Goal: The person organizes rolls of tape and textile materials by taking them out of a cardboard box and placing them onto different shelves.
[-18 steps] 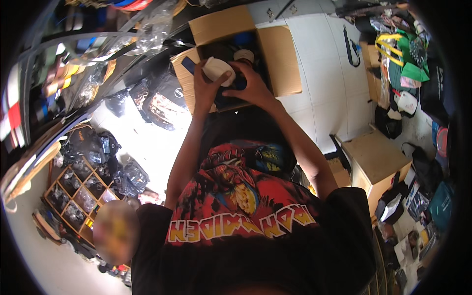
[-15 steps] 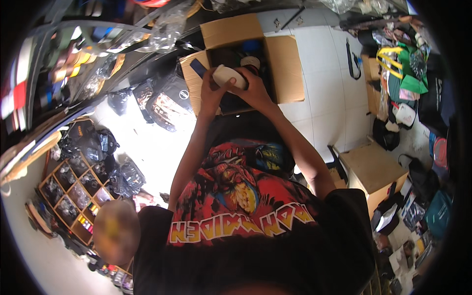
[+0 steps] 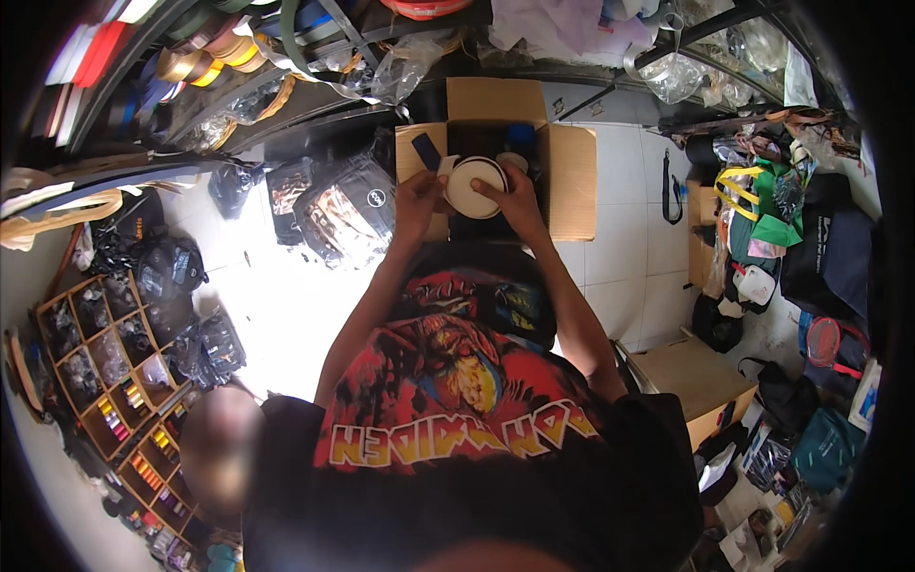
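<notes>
A round, cream-coloured roll of tape or webbing [image 3: 474,191] is held flat side up over an open cardboard box [image 3: 572,181]. My right hand [image 3: 519,202] grips its right side, thumb lying across the top. My left hand [image 3: 416,202] is closed at the left edge, where a short pale piece [image 3: 445,168] stands by the fingers; I cannot tell whether it is the roll's loose end. Behind the roll, a second pale round item [image 3: 515,162] and a blue item [image 3: 520,134] show inside the box. A dark blue flat strip [image 3: 426,151] lies against the left flap.
Black bags in plastic [image 3: 348,205] lie left of the box. A wooden compartment rack [image 3: 100,348] with thread spools stands at lower left, near another person's blurred head [image 3: 224,443]. Shelves with rolls [image 3: 205,62] run overhead. Bags and a brown box [image 3: 691,381] are at right.
The roll has turned from a tilted view to show its round flat face. My hands have shifted from its near side to its two sides. The whole view has shifted somewhat.
</notes>
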